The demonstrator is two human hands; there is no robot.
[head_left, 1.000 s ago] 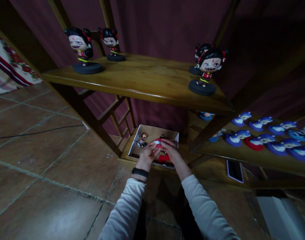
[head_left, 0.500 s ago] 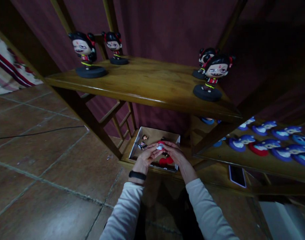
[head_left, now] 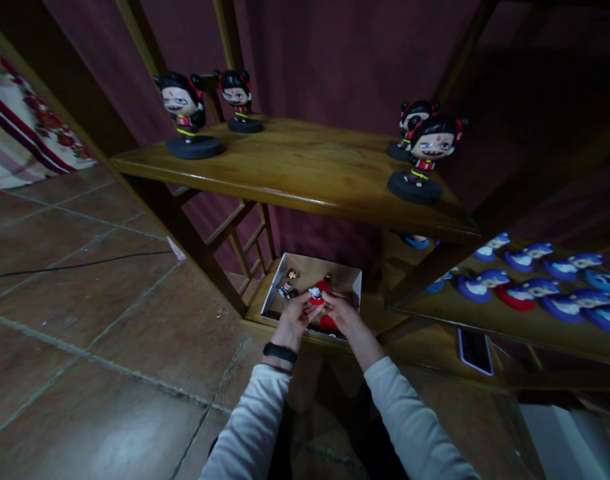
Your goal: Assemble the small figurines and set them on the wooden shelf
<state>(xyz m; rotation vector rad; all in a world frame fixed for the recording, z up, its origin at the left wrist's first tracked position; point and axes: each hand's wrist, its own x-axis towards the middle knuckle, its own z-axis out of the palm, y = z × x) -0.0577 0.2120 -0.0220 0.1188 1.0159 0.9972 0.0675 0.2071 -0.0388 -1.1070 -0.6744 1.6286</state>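
Between my left hand (head_left: 297, 313) and my right hand (head_left: 342, 311) is a small figurine (head_left: 315, 294), white on top with a red base. The fingers of both hands are closed around its lower part. It is held over a shallow cardboard box (head_left: 353, 283) on the low shelf. Inside the box, small dark-and-pale figurines (head_left: 287, 289) lie at the left, beyond my left hand. Round red pieces (head_left: 327, 323) lie under and near my right hand, partly covered by it.
Black-haired figurines (head_left: 425, 157) on dark round bases stand on the upper wooden shelf (head_left: 305, 160). At the right, several blue-haired figurines (head_left: 529, 293) fill another shelf, with a phone (head_left: 475, 351) below. A wooden post (head_left: 185, 247) rises left of the box; a black cable (head_left: 85, 263) crosses the floor.
The figurine has turned more upright and moved slightly left and toward me. My right hand has shifted a little left with it. The view has moved slightly.
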